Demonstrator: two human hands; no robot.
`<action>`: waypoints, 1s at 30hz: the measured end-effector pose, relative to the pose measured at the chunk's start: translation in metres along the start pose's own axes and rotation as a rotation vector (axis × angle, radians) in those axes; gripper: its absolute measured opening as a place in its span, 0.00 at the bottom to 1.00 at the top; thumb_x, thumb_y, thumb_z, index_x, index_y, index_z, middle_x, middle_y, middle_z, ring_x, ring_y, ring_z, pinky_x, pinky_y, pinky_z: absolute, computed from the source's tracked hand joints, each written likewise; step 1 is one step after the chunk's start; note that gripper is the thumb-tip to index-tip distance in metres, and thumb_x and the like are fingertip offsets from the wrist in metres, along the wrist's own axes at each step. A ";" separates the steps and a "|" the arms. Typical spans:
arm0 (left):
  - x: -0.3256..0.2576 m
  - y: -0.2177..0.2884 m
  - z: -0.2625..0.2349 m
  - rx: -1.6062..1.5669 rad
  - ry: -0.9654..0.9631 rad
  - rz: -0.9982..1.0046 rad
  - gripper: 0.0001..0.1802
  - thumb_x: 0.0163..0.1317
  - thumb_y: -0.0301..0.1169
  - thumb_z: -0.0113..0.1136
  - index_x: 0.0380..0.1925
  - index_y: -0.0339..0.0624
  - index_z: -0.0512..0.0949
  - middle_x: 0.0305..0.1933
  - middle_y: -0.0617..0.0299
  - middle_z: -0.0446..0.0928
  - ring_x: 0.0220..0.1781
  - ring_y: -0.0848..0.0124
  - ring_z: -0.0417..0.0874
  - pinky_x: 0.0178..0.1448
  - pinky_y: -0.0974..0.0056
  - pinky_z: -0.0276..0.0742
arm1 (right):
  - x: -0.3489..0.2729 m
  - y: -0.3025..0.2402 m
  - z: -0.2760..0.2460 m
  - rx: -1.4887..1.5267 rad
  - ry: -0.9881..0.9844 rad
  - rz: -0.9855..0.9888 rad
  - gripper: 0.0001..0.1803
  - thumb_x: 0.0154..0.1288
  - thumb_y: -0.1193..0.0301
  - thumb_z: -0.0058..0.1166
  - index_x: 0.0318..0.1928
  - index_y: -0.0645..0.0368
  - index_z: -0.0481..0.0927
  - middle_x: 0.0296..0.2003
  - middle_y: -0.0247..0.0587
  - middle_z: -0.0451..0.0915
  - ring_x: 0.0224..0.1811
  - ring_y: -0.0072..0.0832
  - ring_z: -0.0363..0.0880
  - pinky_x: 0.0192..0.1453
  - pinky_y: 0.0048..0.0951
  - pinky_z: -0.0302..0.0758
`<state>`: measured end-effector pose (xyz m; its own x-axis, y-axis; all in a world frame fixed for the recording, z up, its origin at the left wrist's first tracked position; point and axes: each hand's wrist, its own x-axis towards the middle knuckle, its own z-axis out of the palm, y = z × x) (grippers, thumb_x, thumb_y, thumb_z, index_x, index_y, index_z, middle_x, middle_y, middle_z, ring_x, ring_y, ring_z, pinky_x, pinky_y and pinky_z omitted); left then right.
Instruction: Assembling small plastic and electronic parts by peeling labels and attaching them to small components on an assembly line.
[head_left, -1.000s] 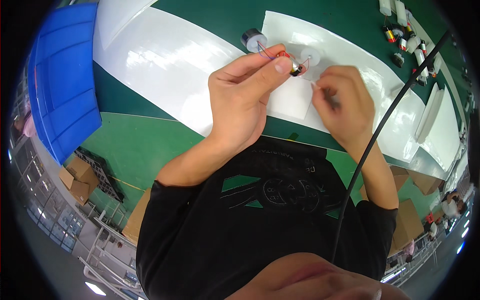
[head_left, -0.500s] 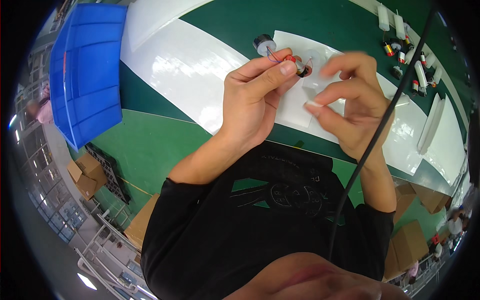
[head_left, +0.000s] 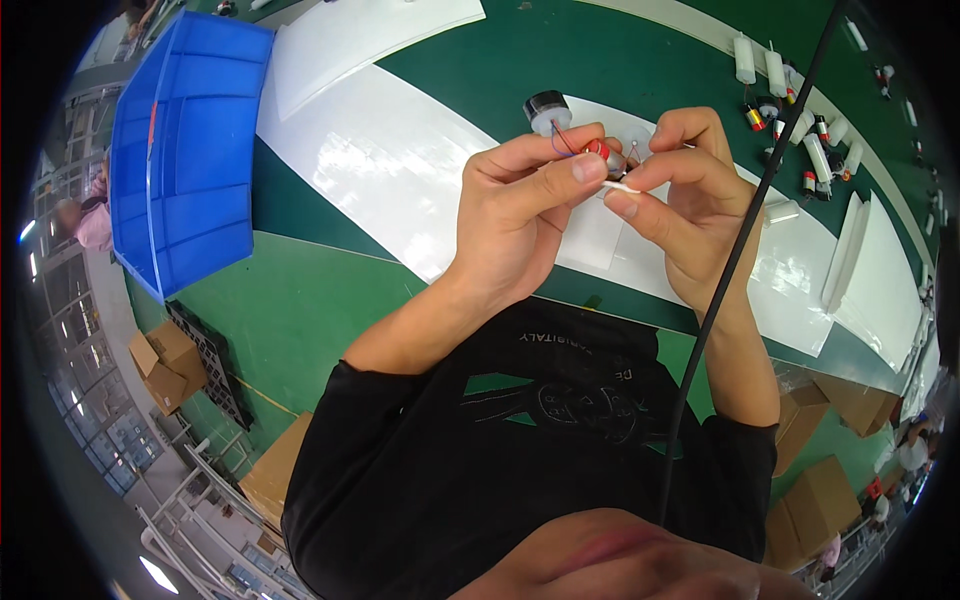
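Observation:
My left hand (head_left: 510, 215) pinches a small red-and-silver battery (head_left: 612, 158) between thumb and fingers, over the white sheets on the table. Thin red and blue wires run from it to a round black-and-white part (head_left: 548, 113) that sticks out beyond the fingers. A pale, round translucent piece (head_left: 634, 137) with a thin wire shows behind the battery's other end. Between thumb and forefinger, my right hand (head_left: 700, 205) grips a small white strip (head_left: 622, 186), which is close against the battery's lower end. Whether the strip touches the battery is hard to make out.
A blue plastic bin (head_left: 205, 150) stands at the left edge of the green table. White sheets (head_left: 370, 150) cover part of the top. Several wired batteries and white tubes (head_left: 816, 158) lie at the far right. A black cable (head_left: 745, 235) crosses the view before my right forearm.
My right hand has moved left with the white strip, bringing it up to the battery. The left hand still holds the battery, and the whole view has shifted slightly.

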<state>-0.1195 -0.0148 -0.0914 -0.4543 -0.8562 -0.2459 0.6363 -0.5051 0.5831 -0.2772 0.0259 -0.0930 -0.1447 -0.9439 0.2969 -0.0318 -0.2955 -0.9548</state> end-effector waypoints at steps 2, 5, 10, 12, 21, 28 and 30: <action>-0.001 0.000 -0.001 0.025 -0.029 0.027 0.10 0.57 0.17 0.61 0.40 0.29 0.81 0.39 0.50 0.82 0.44 0.65 0.83 0.54 0.64 0.78 | -0.001 0.000 0.000 0.031 0.014 0.003 0.11 0.46 0.78 0.70 0.33 0.58 0.84 0.39 0.36 0.68 0.44 0.25 0.68 0.49 0.26 0.64; -0.002 -0.001 -0.003 0.066 -0.073 0.073 0.11 0.56 0.15 0.62 0.40 0.29 0.81 0.40 0.50 0.82 0.45 0.65 0.83 0.54 0.63 0.78 | -0.003 -0.001 0.003 0.095 0.056 0.035 0.11 0.48 0.78 0.69 0.34 0.59 0.83 0.38 0.36 0.69 0.43 0.24 0.68 0.49 0.26 0.64; 0.001 -0.001 -0.007 0.315 -0.228 0.231 0.18 0.52 0.14 0.63 0.45 0.31 0.80 0.45 0.48 0.81 0.50 0.60 0.82 0.58 0.56 0.76 | -0.009 0.003 0.008 0.211 0.149 0.050 0.09 0.51 0.79 0.68 0.35 0.61 0.83 0.37 0.37 0.70 0.43 0.23 0.69 0.49 0.24 0.64; 0.001 0.000 -0.006 0.384 -0.240 0.286 0.21 0.49 0.11 0.64 0.46 0.29 0.80 0.45 0.48 0.81 0.50 0.61 0.82 0.57 0.57 0.77 | -0.010 0.002 0.007 0.195 0.181 0.058 0.09 0.51 0.80 0.67 0.35 0.61 0.83 0.37 0.37 0.71 0.43 0.24 0.69 0.49 0.23 0.64; -0.008 0.024 0.007 0.564 -0.284 0.447 0.24 0.46 0.18 0.72 0.47 0.32 0.81 0.37 0.58 0.80 0.39 0.73 0.79 0.43 0.70 0.76 | -0.008 -0.012 0.023 0.137 0.173 -0.019 0.09 0.52 0.81 0.64 0.34 0.62 0.79 0.37 0.38 0.70 0.40 0.24 0.67 0.47 0.24 0.64; -0.021 0.037 -0.008 0.804 -0.209 0.523 0.17 0.46 0.22 0.73 0.39 0.39 0.85 0.27 0.59 0.80 0.28 0.74 0.75 0.32 0.70 0.68 | -0.003 -0.020 0.029 0.291 0.068 0.188 0.12 0.49 0.75 0.68 0.31 0.62 0.77 0.37 0.35 0.68 0.41 0.23 0.65 0.48 0.25 0.62; -0.025 0.047 -0.011 0.806 -0.268 0.457 0.15 0.48 0.22 0.72 0.39 0.39 0.85 0.29 0.58 0.81 0.30 0.72 0.78 0.34 0.69 0.71 | 0.010 -0.024 0.024 0.190 0.009 0.203 0.16 0.44 0.72 0.73 0.30 0.61 0.77 0.37 0.33 0.68 0.41 0.22 0.65 0.48 0.26 0.62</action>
<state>-0.0714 -0.0185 -0.0658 -0.4595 -0.8482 0.2633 0.2135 0.1823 0.9598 -0.2545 0.0202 -0.0670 -0.1378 -0.9856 0.0984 0.1844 -0.1231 -0.9751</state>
